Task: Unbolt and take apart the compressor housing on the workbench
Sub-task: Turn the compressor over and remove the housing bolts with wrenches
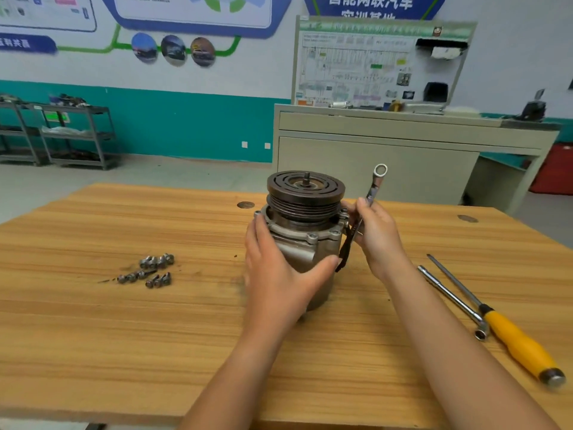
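The compressor [305, 234] stands upright in the middle of the wooden workbench [124, 336], dark grooved pulley on top, grey metal housing with bolt heads on its flange below. My left hand [279, 274] wraps the housing's near left side, fingers and thumb curled round it. My right hand [376, 235] is at the housing's right side and grips a silver ring spanner [375, 187] by its shaft; the ring end points up and away. The spanner's lower end is hidden behind my hand. A black strap hangs down the housing's right side.
Several loose bolts [152, 270] lie in a cluster on the bench to the left. To the right lie an L-shaped socket wrench [452, 301] and a yellow-handled screwdriver [514, 339]. A grey cabinet [387, 162] stands behind the bench, shelving racks at far left.
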### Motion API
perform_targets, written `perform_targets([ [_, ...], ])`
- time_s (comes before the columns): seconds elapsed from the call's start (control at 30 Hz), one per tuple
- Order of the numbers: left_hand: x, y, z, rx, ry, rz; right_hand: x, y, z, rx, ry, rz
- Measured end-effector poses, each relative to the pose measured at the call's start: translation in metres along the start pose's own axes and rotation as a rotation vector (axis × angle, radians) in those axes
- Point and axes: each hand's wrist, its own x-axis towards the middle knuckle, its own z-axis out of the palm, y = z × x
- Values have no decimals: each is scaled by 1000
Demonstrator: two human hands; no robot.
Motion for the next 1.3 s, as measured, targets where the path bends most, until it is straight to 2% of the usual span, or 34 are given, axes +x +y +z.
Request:
perform_targets([
  [0.13, 12, -8, 6, 229, 144, 9, -5, -2, 0, -7, 1, -42],
  [0.27, 15, -14, 7, 169, 162, 48, -12, -3, -4, 37, -19, -40],
  [0.47, 29, -42, -28, -120, 53, 52, -43, 4, -32, 18, 121, -107],
  [0.63, 52, -62, -60, -278, -163, 62, -70, 26, -44, -51, 82, -125],
  [0.83, 69, -71, -74, -333, -303, 50, -81, 53, -39, -317, -64, -172],
  [0.97, 60, -79, -61, -348, -194, 11, -81, 38, -40, -532, -90, -266],
  [1.17, 57, -85, -47, -368, -47, 16, -73, -13, -40, -999, -62, -537],
  [1.3, 64, -87, -53, -399, -82, 66, -58, -44, -43, -1207, -57, -477],
])
